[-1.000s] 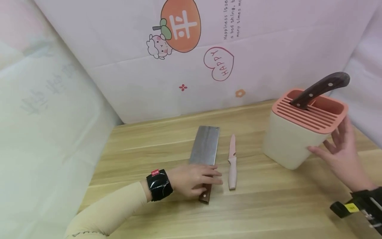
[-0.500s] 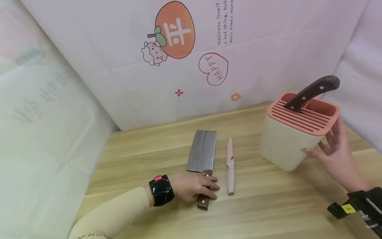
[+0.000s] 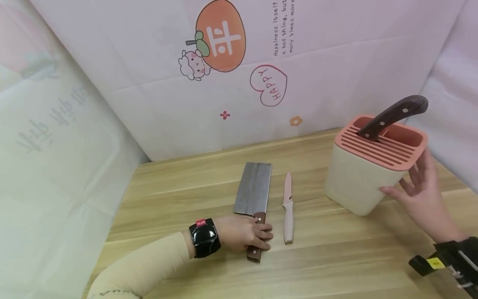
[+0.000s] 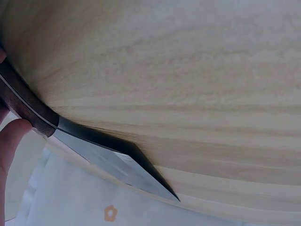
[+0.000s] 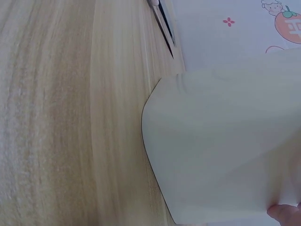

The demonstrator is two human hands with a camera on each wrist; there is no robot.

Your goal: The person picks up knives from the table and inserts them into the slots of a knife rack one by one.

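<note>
A cleaver (image 3: 254, 187) with a broad steel blade and a dark wooden handle lies on the wooden table. My left hand (image 3: 240, 233) grips its handle, fingers curled over the top; in the left wrist view the thumb (image 4: 13, 136) presses one side of the handle (image 4: 28, 106). Just right of it lies a small knife (image 3: 288, 209) with a pink blade and pale handle, untouched. Farther right stands a cream knife block (image 3: 362, 178) with a slotted coral top. My right hand (image 3: 422, 195) holds its right side between thumb and fingers; some fingertips are hidden behind it.
Another knife's curved dark handle (image 3: 396, 116) sticks up from the block's slots, its blade hidden inside. A printed white cloth (image 3: 168, 112) hangs along the table's back edge, with pale sheeting (image 3: 67, 174) at the left.
My left fingers, earlier spread over the cleaver's handle, have curled down around it. The right hand keeps its hold on the knife block. The head view has shifted slightly.
</note>
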